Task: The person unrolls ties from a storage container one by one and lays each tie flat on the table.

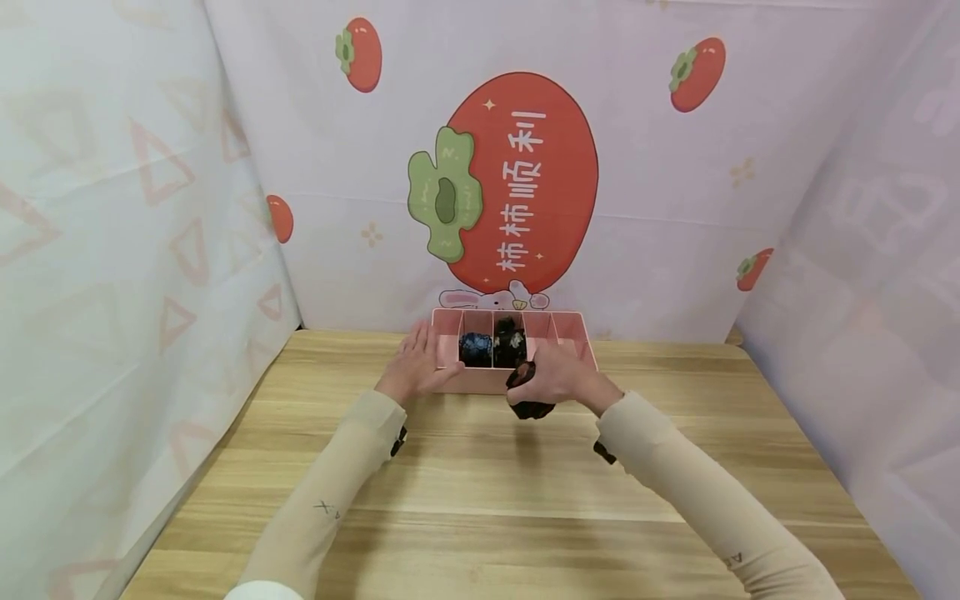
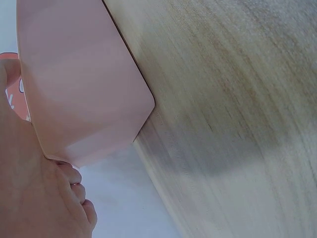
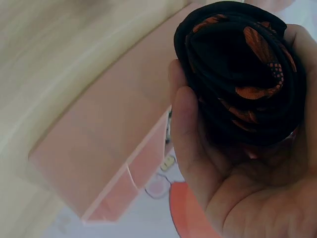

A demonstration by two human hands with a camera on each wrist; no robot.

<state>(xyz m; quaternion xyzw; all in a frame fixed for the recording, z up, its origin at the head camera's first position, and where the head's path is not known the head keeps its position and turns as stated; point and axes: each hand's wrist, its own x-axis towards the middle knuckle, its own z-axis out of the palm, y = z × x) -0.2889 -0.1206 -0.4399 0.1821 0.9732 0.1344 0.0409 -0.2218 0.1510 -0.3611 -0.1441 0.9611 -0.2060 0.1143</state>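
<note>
My right hand (image 1: 551, 375) grips a rolled black cloth (image 3: 237, 74) with an orange pattern, held upright in front of the pink divided box (image 1: 480, 383). The right wrist view shows the coiled layers of the roll, with fingers and thumb round its sides. At the box's left end lies my left hand (image 1: 416, 360), its fingers extended along the end wall and its thumb at the front rim. In the compartments sit a dark blue shiny roll (image 1: 476, 350) and, to its right, a black roll (image 1: 510, 348) with pale patches. My right hand partly hides the right-hand compartments.
The box stands at the back of a wooden table (image 1: 495, 508), close to a white backdrop cloth (image 1: 645, 267) printed with red fruit. White cloth walls rise on the left (image 1: 135, 275) and right (image 1: 870, 275).
</note>
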